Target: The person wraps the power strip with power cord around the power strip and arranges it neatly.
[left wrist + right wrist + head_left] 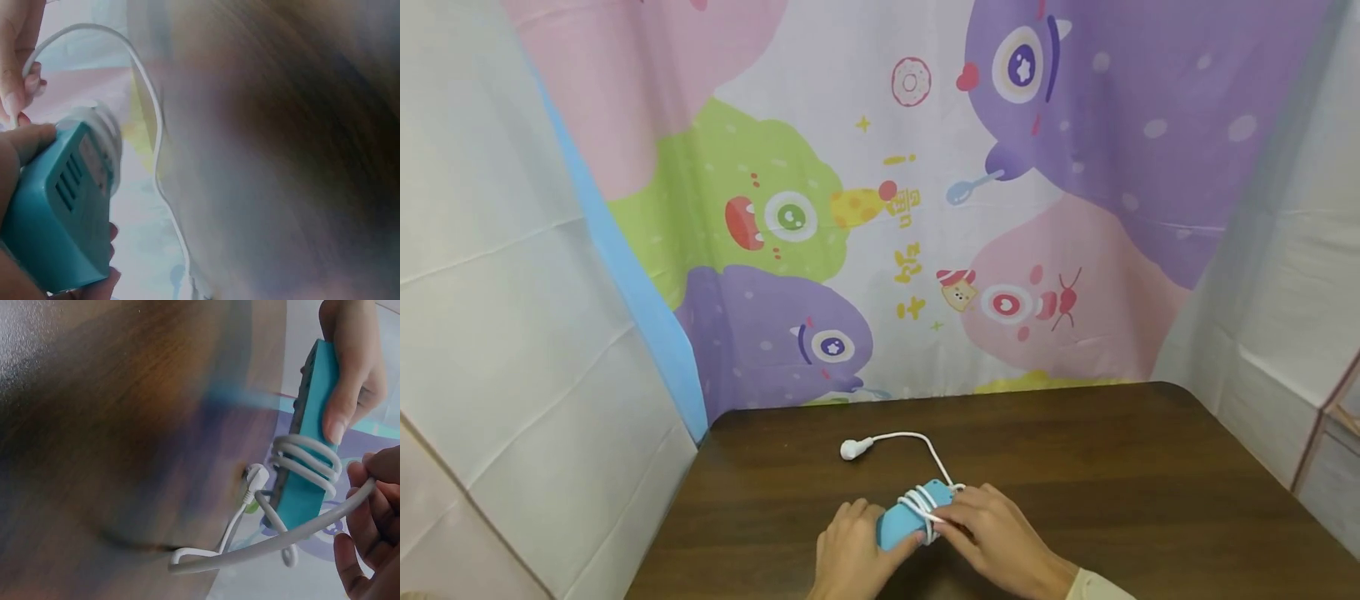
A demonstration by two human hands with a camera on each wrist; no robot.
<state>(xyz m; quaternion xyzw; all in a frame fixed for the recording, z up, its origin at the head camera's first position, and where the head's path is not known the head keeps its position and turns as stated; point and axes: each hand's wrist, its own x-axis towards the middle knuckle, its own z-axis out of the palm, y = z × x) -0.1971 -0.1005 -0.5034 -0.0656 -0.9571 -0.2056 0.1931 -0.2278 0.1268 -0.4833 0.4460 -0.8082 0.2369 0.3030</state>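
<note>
A small blue power strip (900,526) with slots in one end has several turns of its white cord (917,503) wound round its middle. My left hand (852,546) grips the end nearest me, and the left wrist view shows its thumb on the blue casing (56,219). Between the thumb and fingers of my right hand (378,512) the cord is pinched, a loose length bending away from the block. The cord's free end runs out over the table to a white plug (852,449).
Both hands work above the near part of a dark wooden table (760,467). A cartoon-printed curtain (880,350) hangs behind its far edge, with pale cloth walls (550,333) on either side.
</note>
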